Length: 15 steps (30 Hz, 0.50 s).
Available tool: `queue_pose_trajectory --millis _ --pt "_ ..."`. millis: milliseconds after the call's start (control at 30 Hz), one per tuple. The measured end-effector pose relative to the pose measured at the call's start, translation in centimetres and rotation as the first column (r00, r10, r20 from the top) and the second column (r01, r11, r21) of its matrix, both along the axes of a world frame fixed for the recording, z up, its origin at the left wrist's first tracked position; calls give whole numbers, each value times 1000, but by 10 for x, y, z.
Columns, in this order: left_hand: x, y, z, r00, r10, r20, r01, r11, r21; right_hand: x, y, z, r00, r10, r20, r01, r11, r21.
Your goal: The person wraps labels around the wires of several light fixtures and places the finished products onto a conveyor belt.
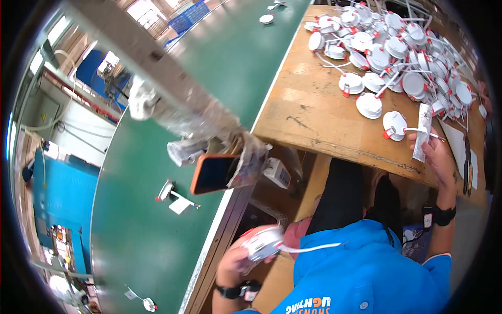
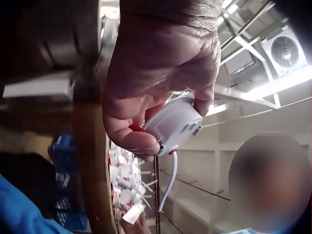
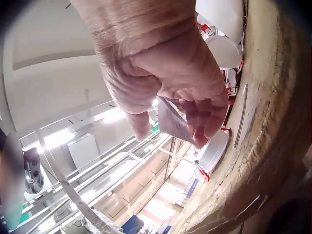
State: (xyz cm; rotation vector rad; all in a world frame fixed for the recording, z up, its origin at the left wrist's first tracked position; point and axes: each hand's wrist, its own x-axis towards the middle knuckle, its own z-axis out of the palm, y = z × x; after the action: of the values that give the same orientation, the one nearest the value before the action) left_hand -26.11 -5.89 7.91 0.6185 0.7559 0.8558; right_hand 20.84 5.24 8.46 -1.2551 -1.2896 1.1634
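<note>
My left hand [image 1: 234,264] grips a round white downlight [image 1: 264,243] by its body, low beside the bench. A white cable [image 2: 170,183] hangs from the light, and red clip parts show by the fingers in the left wrist view. At the table's front edge, my right hand [image 1: 438,157] holds a flat, whitish-grey strip [image 1: 422,131]. In the right wrist view that strip [image 3: 173,122] sits between thumb and fingers. Just left of it, another downlight [image 1: 395,125] lies on the wooden table [image 1: 298,110], its cable running to the strip.
A big heap of downlights [image 1: 387,52] covers the table's far side. Dark-handled pliers [image 1: 467,165] lie over white paper at the right. Left of the table runs a green conveyor belt [image 1: 141,225] bearing several lights. A phone [image 1: 214,172] hangs on a wrapped post [image 1: 183,89].
</note>
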Motion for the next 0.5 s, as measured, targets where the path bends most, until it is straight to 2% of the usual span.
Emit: queue_pose_trajectory --millis 33,100,133,167,233,300,367,433,467,500 --pt "21 21 -14 997 -54 53 52 998 34 -2 1 1 1000 -6 0 6 1000 -9" --pt "60 61 -18 986 -18 169 27 998 -54 1 2 1 1000 -6 -12 5 1000 -17" --pt "77 87 -20 968 -70 243 75 997 -13 4 2 -1 1000 1 -27 -2 1000 -14" --pt "107 113 -2 965 -54 257 61 998 -19 5 3 -3 999 8 -45 -8 1000 -12" --pt "137 153 2 939 -35 342 18 998 54 5 4 -6 996 -47 -75 44 998 -39" --pt "168 186 12 941 69 333 -86 996 35 4 5 -10 992 -64 -112 61 998 -29" --pt "191 221 10 961 81 263 -117 985 126 3 6 -11 988 -103 -111 94 992 -81" --pt "210 247 0 984 178 -7 -173 963 204 3 8 -13 992 -106 -68 100 991 -91" --pt "214 257 -3 988 151 17 -151 963 222 4 11 -8 993 -113 -21 109 983 -145" --pt "216 260 -4 979 174 -107 -143 957 252 5 13 -8 991 -124 -48 115 981 -154"
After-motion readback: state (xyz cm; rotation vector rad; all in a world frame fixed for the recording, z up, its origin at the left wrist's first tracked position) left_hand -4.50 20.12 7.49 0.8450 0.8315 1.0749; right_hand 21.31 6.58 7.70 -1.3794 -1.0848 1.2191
